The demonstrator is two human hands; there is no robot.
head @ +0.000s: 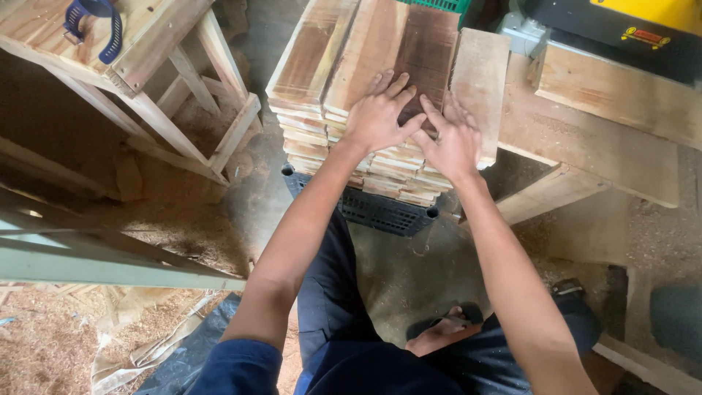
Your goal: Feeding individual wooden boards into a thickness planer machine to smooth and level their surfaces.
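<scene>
My left hand [378, 113] and right hand [452, 140] lie flat, fingers spread, holding nothing, pressing the top dark board [428, 51] of the stacked boards [380, 172] beneath my palms, so I judge squaring it needs gentle sideways nudges.

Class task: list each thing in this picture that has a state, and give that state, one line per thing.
Left hand: open, flat on the top board.
Right hand: open, flat on the top board.
Stack of boards: piled flat on a crate.
Dark plastic crate: under the stack.
Blue clamp: lying on the wooden frame.

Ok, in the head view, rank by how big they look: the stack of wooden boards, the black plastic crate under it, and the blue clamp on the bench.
1. stack of wooden boards
2. black plastic crate, mostly hidden by the boards
3. blue clamp, partly cut off by the frame
</scene>
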